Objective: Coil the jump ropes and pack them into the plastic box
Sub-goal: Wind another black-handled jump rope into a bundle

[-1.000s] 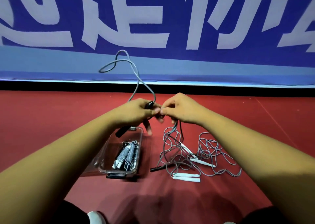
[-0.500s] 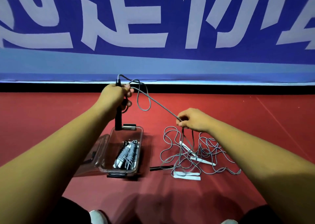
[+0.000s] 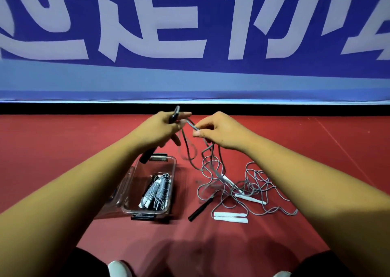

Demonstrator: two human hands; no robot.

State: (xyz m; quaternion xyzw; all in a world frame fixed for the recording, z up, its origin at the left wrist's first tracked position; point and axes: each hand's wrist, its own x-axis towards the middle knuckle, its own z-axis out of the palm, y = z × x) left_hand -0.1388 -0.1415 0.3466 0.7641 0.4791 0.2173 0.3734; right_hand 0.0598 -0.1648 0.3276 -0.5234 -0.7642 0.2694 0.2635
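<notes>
Gripping one black handle point(image 3: 148, 155), left hand point(image 3: 157, 130); right hand point(image 3: 219, 131) pinches grey cord point(image 3: 191, 125); loose: four white handles point(image 3: 230, 214), second black handle point(image 3: 200, 209).

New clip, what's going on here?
A person sitting on a red floor is coiling a jump rope. The left hand grips its black handle, and the right hand pinches the grey cord close beside it. The clear plastic box under the left arm already holds coiled ropes. To its right, a loose tangle with white handles and a second black handle lies on the floor, not yet packed.
</notes>
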